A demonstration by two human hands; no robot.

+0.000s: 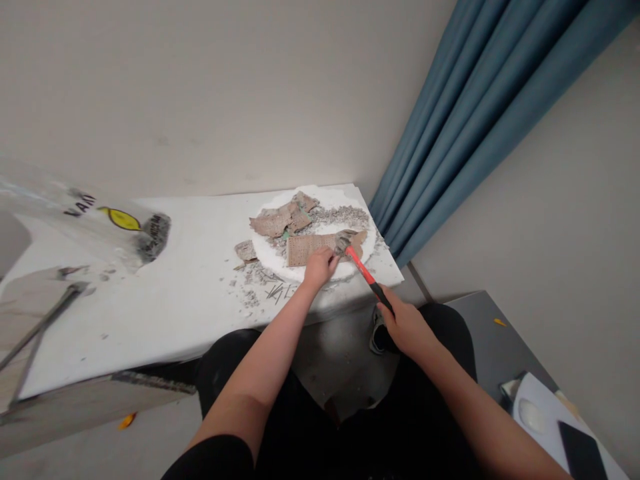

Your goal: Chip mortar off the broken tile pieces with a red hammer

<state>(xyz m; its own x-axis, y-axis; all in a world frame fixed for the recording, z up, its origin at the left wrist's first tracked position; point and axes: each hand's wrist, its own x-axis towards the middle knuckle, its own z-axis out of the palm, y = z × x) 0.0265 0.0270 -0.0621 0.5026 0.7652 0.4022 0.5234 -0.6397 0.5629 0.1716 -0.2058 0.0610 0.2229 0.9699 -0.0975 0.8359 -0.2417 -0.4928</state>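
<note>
My right hand (pixel 404 327) is closed round the black grip of a hammer (pixel 361 267) with a red shaft. Its head rests on a brown perforated board piece (pixel 306 248). My left hand (pixel 320 265) pinches the near edge of that same piece, fingers curled, right beside the hammer head. The piece lies on a white round foam disc (pixel 361 257) on a low white table (pixel 165 300). More broken brown pieces (pixel 280 219) and grey rubble (pixel 340 215) lie on the far side of the disc.
Several nails (pixel 275 291) and grit are scattered before the disc. A clear plastic bag with a yellow label (pixel 120 220) lies at the table's left. A blue curtain (pixel 480 113) hangs at right. A phone (pixel 583 453) and a white object sit lower right.
</note>
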